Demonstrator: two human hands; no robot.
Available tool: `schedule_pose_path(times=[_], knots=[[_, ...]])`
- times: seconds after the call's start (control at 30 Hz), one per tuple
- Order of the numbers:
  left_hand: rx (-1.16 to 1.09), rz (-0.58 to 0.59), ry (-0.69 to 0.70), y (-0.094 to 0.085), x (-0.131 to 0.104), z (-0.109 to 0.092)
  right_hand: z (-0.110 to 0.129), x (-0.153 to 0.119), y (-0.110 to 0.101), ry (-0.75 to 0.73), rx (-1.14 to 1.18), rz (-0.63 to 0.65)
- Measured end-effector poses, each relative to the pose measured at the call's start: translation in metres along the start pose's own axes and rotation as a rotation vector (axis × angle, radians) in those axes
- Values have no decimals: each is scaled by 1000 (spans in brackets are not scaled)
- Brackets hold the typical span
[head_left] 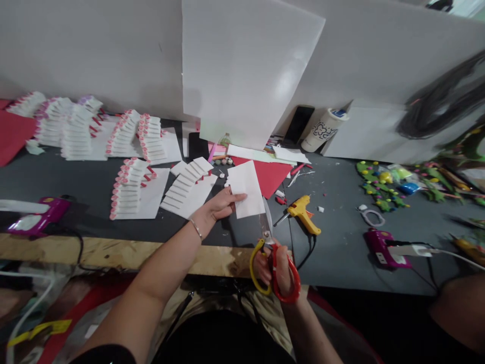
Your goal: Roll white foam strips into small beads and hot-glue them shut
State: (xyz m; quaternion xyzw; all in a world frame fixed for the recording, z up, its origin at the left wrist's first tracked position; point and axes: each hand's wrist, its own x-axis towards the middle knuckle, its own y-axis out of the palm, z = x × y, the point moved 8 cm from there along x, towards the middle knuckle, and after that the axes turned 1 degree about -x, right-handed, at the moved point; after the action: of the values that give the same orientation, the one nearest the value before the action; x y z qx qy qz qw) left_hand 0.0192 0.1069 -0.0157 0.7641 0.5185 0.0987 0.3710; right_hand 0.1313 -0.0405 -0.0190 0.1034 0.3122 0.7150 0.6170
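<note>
Tabletop (341, 237) is faced in smooth dark grey; a strip of flecked chipboard (106, 251) is exposed along its near edge. The glue gun (305, 215), of yellow plastic with a thin metal nozzle, is taken as landmark. Beyond it and to the left, a flat red sheet (273, 177) with a pointed corner is partly covered. Well to its left, narrow white strips (127, 189), rounded and pink at one end, are arranged in overlapping fans on flat white cards (159, 192). A patterned cup (320, 132) is leaned beyond the gun, slightly to the right.

Paper (248, 174) is located left of the gun: plain white, flat, straight-edged, roughly rectangular. Its left edge is pinched by the left hand (222, 203), with one digit laid across the upper face. The scissors (267, 235), metal-bladed, with one yellow and one red loop, are gripped firmly by the right hand (279, 265), nearer and left of the gun. The blades are directed toward the paper's near right corner; actual contact cannot be told.
</note>
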Motion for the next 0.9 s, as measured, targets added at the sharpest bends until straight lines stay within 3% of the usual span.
schedule_pose_path(times=[0.23, 0.47, 0.9], knots=[[-10, 19, 4, 1, 0, 1, 0, 1, 0, -38, -46, 51], [-4, -34, 30, -2, 2, -1, -5, 1, -2, 19, -89, 62], [118, 71, -54, 7, -1, 14, 3, 5, -4, 52, -63, 28]])
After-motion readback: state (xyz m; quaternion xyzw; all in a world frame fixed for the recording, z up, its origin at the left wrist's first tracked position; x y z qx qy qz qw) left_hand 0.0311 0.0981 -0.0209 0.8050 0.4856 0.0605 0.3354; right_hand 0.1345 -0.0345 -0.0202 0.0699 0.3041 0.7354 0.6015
